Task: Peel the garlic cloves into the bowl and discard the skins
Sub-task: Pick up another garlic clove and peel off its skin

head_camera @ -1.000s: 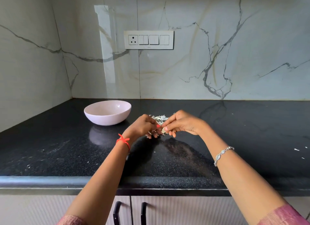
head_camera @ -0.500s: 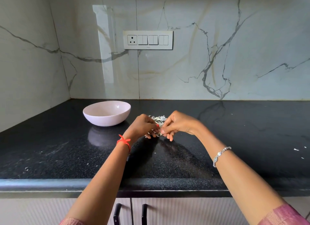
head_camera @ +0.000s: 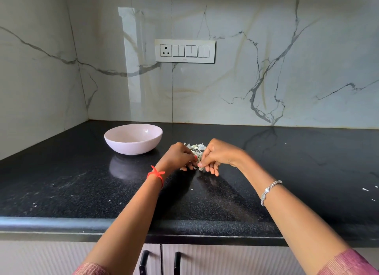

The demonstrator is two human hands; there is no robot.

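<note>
A pale pink bowl (head_camera: 133, 138) sits on the black countertop (head_camera: 82, 182), off to the left of the hands and a little farther back, upright and well clear of them. Next comes the left hand (head_camera: 176, 156), a red thread (head_camera: 156, 174) tied round its wrist, its fingers curled in and its fingertips pressed against those of the other hand. Right where the two sets of fingertips meet there is a small pale piece of garlic (head_camera: 200, 168), nipped from both sides and held just above the counter. So much of it is covered that I cannot tell whether it is a clove or only loose skin. Just behind the hands, showing in the gap between the knuckles, lies a small heap of papery garlic skins (head_camera: 194, 147) on the counter. The right hand (head_camera: 219, 154) arches over from the other side, thumb and forefinger pinching the piece while the other fingers hang curled below. A silver bracelet (head_camera: 268, 190) sits on that forearm. Far out to the right of the hands, a few white flecks (head_camera: 365, 189) dot the counter. High on the marble wall above the hands is a white switch plate (head_camera: 184, 51).
</note>
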